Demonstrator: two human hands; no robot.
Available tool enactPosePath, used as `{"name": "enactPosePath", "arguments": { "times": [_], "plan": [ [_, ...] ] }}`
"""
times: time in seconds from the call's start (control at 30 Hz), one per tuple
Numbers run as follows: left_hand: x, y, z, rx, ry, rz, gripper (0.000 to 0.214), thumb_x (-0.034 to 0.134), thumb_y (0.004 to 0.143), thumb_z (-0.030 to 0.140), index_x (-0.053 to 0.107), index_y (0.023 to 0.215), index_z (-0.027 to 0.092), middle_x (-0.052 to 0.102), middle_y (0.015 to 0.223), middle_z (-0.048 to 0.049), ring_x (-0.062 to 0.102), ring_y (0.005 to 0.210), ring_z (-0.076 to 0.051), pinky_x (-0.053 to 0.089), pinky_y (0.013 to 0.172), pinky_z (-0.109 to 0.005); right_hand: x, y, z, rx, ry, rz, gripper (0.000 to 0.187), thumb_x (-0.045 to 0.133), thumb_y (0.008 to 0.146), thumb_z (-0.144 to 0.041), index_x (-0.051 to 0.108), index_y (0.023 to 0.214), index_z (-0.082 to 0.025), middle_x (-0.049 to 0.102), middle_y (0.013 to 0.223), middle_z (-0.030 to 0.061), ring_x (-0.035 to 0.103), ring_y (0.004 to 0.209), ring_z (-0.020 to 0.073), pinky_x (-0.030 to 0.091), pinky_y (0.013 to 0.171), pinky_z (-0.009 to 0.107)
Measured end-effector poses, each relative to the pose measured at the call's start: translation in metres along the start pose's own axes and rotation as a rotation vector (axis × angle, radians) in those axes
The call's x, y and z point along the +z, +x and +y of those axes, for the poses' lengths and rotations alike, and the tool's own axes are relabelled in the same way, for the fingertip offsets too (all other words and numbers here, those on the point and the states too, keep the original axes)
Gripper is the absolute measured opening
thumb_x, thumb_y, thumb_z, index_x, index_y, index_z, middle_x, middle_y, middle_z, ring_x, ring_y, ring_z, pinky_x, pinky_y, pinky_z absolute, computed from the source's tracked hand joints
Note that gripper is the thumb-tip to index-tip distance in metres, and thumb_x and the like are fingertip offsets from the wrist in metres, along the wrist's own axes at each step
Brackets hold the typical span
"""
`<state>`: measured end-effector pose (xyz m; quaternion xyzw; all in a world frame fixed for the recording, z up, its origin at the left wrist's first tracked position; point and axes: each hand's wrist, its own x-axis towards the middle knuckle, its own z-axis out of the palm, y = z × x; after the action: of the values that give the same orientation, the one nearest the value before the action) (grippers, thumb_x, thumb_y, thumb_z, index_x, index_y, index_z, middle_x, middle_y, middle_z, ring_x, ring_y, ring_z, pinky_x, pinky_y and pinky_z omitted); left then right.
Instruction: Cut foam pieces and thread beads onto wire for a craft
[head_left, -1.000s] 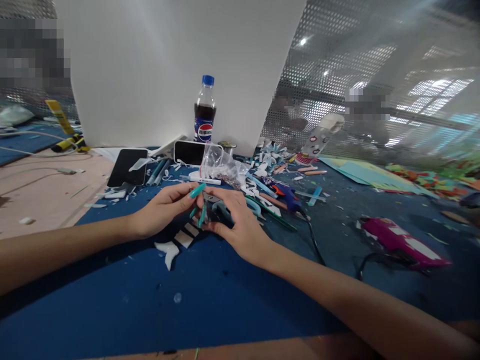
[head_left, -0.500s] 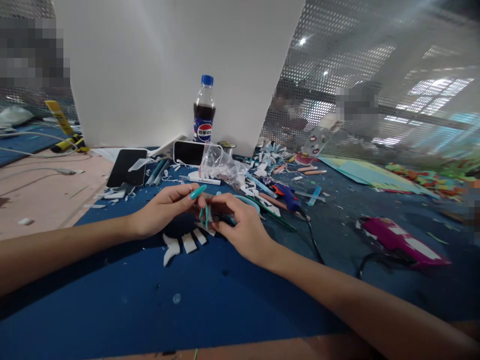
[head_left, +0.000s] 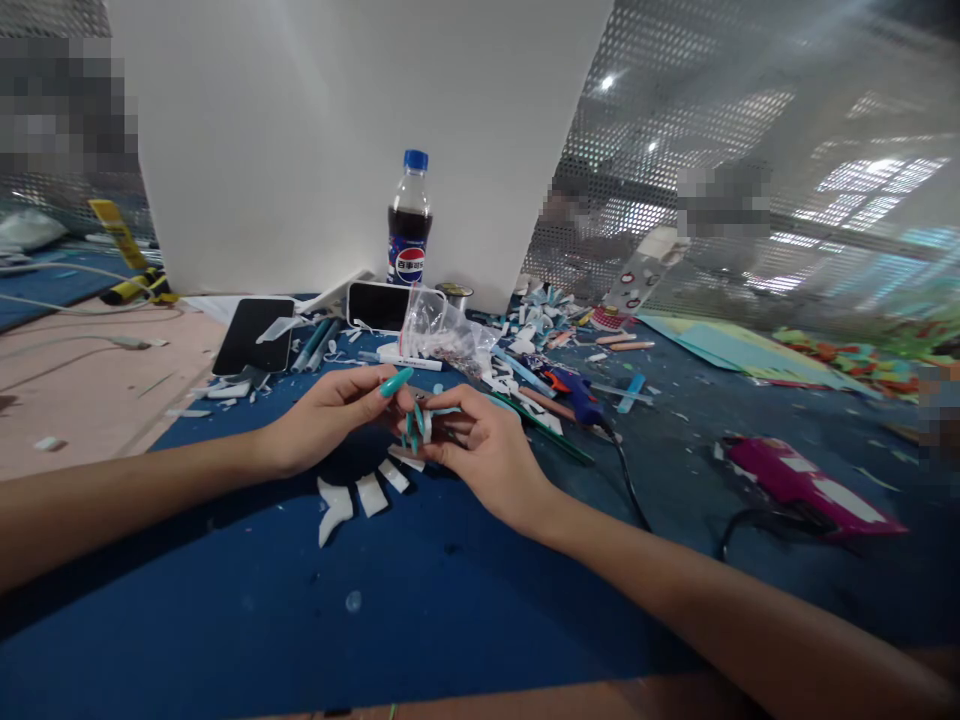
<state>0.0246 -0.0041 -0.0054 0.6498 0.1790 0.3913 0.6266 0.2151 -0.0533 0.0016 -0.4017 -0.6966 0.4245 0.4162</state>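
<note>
Long teal nails show on my left hand (head_left: 349, 410), whose thumb and fingers are closed together near the middle of the blue mat (head_left: 300, 620). My right hand (head_left: 484, 445) meets it fingertip to fingertip, bent round a small white piece (head_left: 428, 428) that is mostly hidden. What the left fingers pinch is covered by the nails. Just below the hands lie flat white cut-outs in a curved row: a tail-shaped piece (head_left: 335, 508), a wider block (head_left: 371, 494), a narrow strip (head_left: 394, 475) and another strip (head_left: 407, 458) under the fingers.
Behind the hands stand a cola bottle (head_left: 409, 225), two phones, a clear plastic bag (head_left: 446, 330) and a white marker (head_left: 411, 360). White and blue scraps, a blue glue gun (head_left: 576, 392) with cord and a magenta device (head_left: 814, 485) lie to the right. A white board (head_left: 360, 120) rises behind.
The white cut-outs sit slightly further left and lower, and the strip under the fingers shows more. A light-blue curved piece beyond my right hand no longer shows there. My hands stay together.
</note>
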Motion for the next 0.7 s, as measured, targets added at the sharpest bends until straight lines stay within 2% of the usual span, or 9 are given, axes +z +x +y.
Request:
{"name": "enactPosePath", "arguments": {
  "times": [0.17, 0.27, 0.4, 0.5, 0.7],
  "plan": [
    [0.000, 0.000, 0.000, 0.003, -0.014, 0.013, 0.018, 0.055, 0.085, 0.031, 0.064, 0.081, 0.016, 0.057, 0.078, 0.0006, 0.057, 0.071, -0.007, 0.048, 0.071, -0.018, -0.001, 0.000, 0.001, 0.010, -0.091, 0.009, 0.039, 0.068, 0.071, -0.022, 0.049, 0.105, -0.021, 0.059, 0.103, 0.0066, 0.062, 0.093, 0.0189, 0.054, 0.080, 0.034],
    [-0.001, 0.000, 0.000, 0.013, -0.013, 0.036, 0.018, 0.055, 0.085, 0.031, 0.064, 0.080, 0.016, 0.057, 0.077, 0.0006, 0.055, 0.069, -0.007, 0.048, 0.069, -0.017, -0.002, 0.000, -0.002, -0.002, -0.188, 0.031, 0.037, 0.068, 0.072, -0.018, 0.050, 0.104, -0.020, 0.060, 0.100, 0.0057, 0.063, 0.087, 0.0169, 0.054, 0.076, 0.031],
    [0.000, 0.000, 0.000, 0.031, -0.009, 0.080, 0.019, 0.057, 0.084, 0.032, 0.063, 0.079, 0.015, 0.057, 0.074, 0.0004, 0.054, 0.067, -0.007, 0.047, 0.067, -0.017, -0.004, -0.002, -0.009, -0.097, -0.532, 0.102, 0.027, 0.070, 0.072, -0.022, 0.056, 0.095, -0.017, 0.061, 0.093, 0.0061, 0.059, 0.085, 0.0190, 0.050, 0.075, 0.034],
    [0.001, 0.001, 0.001, 0.023, 0.003, 0.115, 0.019, 0.059, 0.081, 0.033, 0.063, 0.077, 0.014, 0.056, 0.072, 0.0002, 0.053, 0.064, -0.007, 0.047, 0.064, -0.018, -0.006, -0.002, -0.013, -0.156, -0.751, 0.085, 0.023, 0.069, 0.073, -0.025, 0.058, 0.091, -0.015, 0.061, 0.088, 0.0074, 0.054, 0.089, 0.0225, 0.046, 0.076, 0.037],
    [0.000, 0.001, 0.001, 0.032, 0.060, 0.141, 0.022, 0.060, 0.080, 0.034, 0.062, 0.074, 0.014, 0.056, 0.069, -0.0002, 0.051, 0.059, -0.007, 0.046, 0.059, -0.019, -0.009, -0.001, -0.008, -0.238, -0.740, 0.035, 0.022, 0.062, 0.078, -0.035, 0.063, 0.092, -0.018, 0.064, 0.084, 0.0058, 0.054, 0.085, 0.0212, 0.044, 0.071, 0.033]
  ]
}}
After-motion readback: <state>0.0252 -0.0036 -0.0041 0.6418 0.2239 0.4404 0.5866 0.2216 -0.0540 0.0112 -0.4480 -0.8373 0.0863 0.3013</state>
